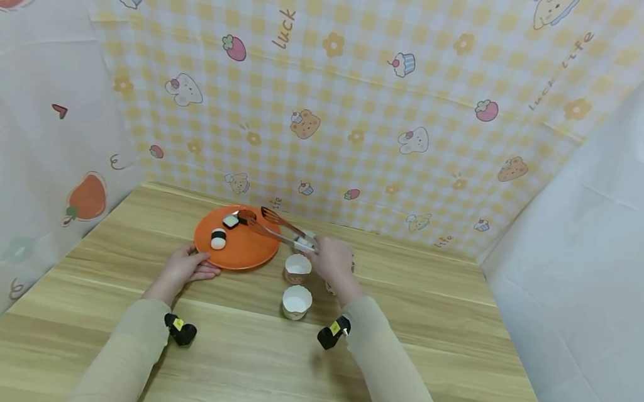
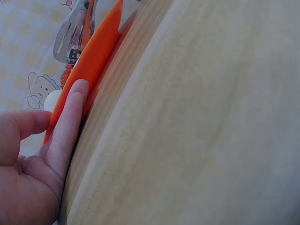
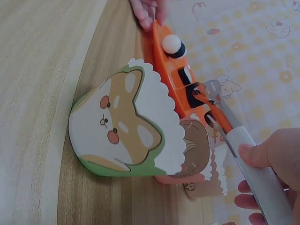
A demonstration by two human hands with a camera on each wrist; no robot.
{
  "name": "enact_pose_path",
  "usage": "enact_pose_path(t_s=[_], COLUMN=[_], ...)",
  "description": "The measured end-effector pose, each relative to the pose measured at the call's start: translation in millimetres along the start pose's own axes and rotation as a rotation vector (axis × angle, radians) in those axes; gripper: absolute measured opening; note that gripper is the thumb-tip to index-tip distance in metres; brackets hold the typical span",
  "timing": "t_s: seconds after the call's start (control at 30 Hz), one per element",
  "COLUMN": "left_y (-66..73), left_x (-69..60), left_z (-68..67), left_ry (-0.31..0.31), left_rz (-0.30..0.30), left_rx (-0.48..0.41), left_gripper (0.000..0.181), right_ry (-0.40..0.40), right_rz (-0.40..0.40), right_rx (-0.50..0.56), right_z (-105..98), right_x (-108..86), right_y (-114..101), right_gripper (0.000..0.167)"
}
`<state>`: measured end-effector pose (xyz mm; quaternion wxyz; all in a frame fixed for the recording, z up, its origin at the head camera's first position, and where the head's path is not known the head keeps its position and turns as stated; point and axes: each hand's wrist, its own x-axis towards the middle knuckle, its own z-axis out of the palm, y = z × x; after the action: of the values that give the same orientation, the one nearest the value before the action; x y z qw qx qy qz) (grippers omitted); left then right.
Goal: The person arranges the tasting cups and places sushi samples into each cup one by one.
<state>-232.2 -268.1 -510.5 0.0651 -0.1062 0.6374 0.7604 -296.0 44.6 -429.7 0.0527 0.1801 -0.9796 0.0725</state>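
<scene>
My left hand [image 1: 185, 267] pinches the near left rim of an orange plate [image 1: 244, 252], thumb above and fingers below; the left wrist view shows this grip on the plate [image 2: 96, 56] edge-on. In my right hand [image 1: 333, 260] is a pair of metal tongs [image 1: 282, 232] with slotted heads, spread apart over the plate's far right. Three toy sushi pieces sit on the plate: a white one with a black band [image 1: 218, 238], a smaller black-and-white one [image 1: 231, 221], and a dark one [image 1: 245, 218] topped with orange, partly behind one tong head. Whether the tongs touch it, I cannot tell.
Several paper cups with scalloped rims stand right of the plate, including the nearest cup [image 1: 296, 303] and one behind it [image 1: 297, 268]. Others are partly hidden under my right hand. A dog-face cup [image 3: 117, 124] fills the right wrist view. A patterned cloth [image 1: 330, 100] hangs behind the wooden table [image 1: 219, 357].
</scene>
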Motion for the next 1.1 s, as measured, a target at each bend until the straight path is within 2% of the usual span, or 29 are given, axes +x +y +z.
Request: enact_pose_path(t_s=[0.37,0.73,1.1], left_y=[-0.9,1.1,-0.2], left_x=[0.2,0.8,1.2], left_z=[2.9,2.6,0.7], left_ry=[-0.005,0.009,-0.01], left_rz=[-0.008,-0.023,-0.008], left_rx=[-0.008,-0.016,-0.02], left_gripper=[0.052,0.053,0.051], right_ry=[-0.008,-0.004,-0.031], right_rz=[-0.032,-0.027,-0.02], right_rx=[0.006,0.013,0.024], right_z=[7.8,6.8,7.4], right_x=[5.8,10.4,17.3], right_y=[-6.1,-9.7,-13.2], right_gripper=[0.033,0.031,0.034])
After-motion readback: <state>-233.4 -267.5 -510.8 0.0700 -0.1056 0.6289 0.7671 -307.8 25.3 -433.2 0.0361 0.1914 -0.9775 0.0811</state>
